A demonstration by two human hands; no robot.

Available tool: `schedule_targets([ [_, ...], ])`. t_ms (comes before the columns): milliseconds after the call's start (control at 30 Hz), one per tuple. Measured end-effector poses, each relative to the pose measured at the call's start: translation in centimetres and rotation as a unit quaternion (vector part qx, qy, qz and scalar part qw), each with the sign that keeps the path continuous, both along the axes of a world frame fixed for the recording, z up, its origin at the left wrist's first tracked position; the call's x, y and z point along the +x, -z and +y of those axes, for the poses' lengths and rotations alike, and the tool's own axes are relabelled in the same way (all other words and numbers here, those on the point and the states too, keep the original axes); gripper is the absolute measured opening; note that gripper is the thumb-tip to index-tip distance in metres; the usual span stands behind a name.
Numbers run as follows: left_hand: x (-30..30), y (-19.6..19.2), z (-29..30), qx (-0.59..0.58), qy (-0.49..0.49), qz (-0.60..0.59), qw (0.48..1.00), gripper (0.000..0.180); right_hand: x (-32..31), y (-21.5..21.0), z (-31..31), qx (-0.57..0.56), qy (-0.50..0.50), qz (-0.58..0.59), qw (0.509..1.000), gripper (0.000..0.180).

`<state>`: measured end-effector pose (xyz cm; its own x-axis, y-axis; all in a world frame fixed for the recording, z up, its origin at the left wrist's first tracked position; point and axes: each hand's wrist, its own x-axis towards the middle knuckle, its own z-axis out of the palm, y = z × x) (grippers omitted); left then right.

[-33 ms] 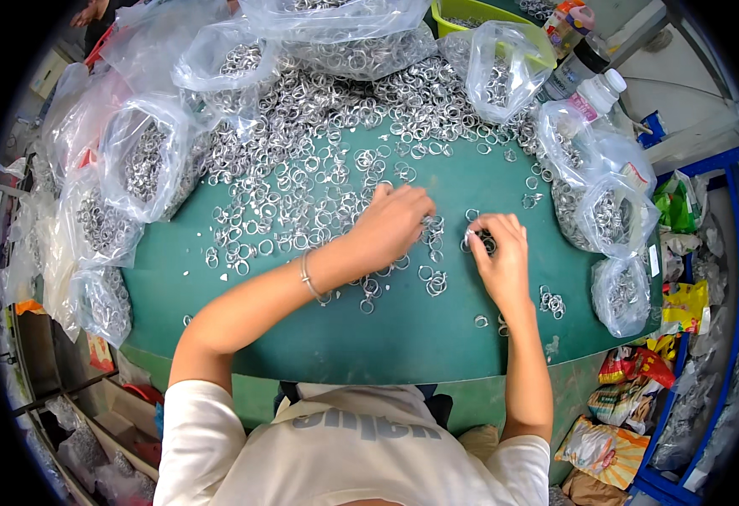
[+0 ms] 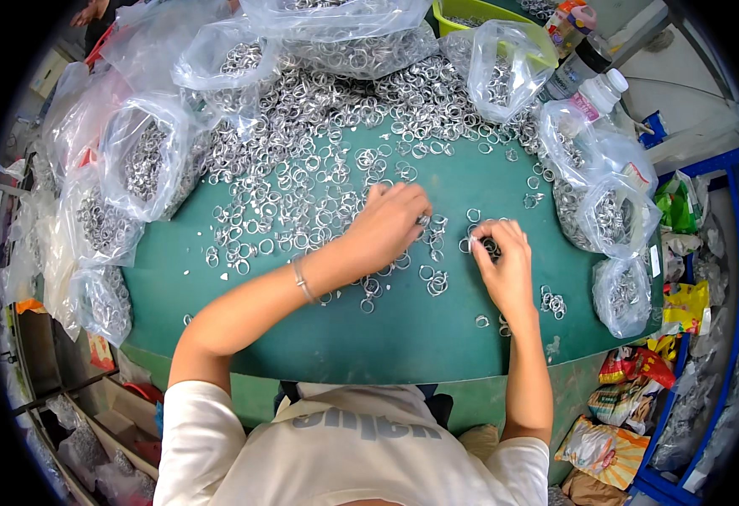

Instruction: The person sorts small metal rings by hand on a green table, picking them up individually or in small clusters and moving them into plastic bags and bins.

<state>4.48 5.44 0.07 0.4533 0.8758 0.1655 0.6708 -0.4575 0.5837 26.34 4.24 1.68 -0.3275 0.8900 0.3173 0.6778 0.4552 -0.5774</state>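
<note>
Silver rings [image 2: 327,185] lie scattered over the green table top [image 2: 344,337], thickening into a heap [image 2: 319,93] at the far side. My left hand [image 2: 389,221] is over the middle of the table, its fingers curled together, with a bit of silver ring [image 2: 424,220] at the fingertips. Just right of those fingers lies a small group of rings [image 2: 438,236]. My right hand [image 2: 504,260] is closed in a pinch, thumb and fingers on a silver ring [image 2: 468,244]; more rings show beneath its fingers. Small clusters of rings [image 2: 434,281] lie between and below the hands.
Clear plastic bags of rings stand at the left [image 2: 146,160], back [image 2: 361,51] and right [image 2: 610,211]. A yellow-green basin [image 2: 462,13] and bottles [image 2: 597,93] stand at the back right. Blue shelving [image 2: 728,337] holds colourful packets at the right; open drawers [image 2: 116,413] are at lower left.
My left hand has shifted very slightly left and down. My right hand's fingers have moved a touch; the rings on the table look the same.
</note>
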Motion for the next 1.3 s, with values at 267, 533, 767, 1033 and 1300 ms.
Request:
schedule_targets([
  [267,-1.8,-0.6,-4.0,-0.021,-0.041,-0.175,0.984,0.029,0.5,-0.9,-4.5,-0.103,0.0,-0.046,0.994,0.016],
  [533,-0.9,-0.9,-6.1,-0.322,-0.063,-0.401,0.855,0.019,-1.8,-2.4,-3.3,-0.172,-0.03,0.109,0.979,0.022],
  [767,0.5,-2.8,-7.6,-0.24,-0.045,-0.287,0.926,0.021,-2.3,-1.7,-5.3,-0.274,-0.059,0.185,0.942,0.013],
  [1033,1.5,-1.7,-9.1,-0.027,0.046,-0.081,0.995,0.049,5.6,-3.6,-7.7,-0.052,0.12,-0.117,0.984,0.013],
  [1300,3.8,-0.3,-8.2,0.11,0.108,0.155,0.976,0.037,8.0,-3.5,-8.3,-0.107,0.087,-0.078,0.987,0.007],
])
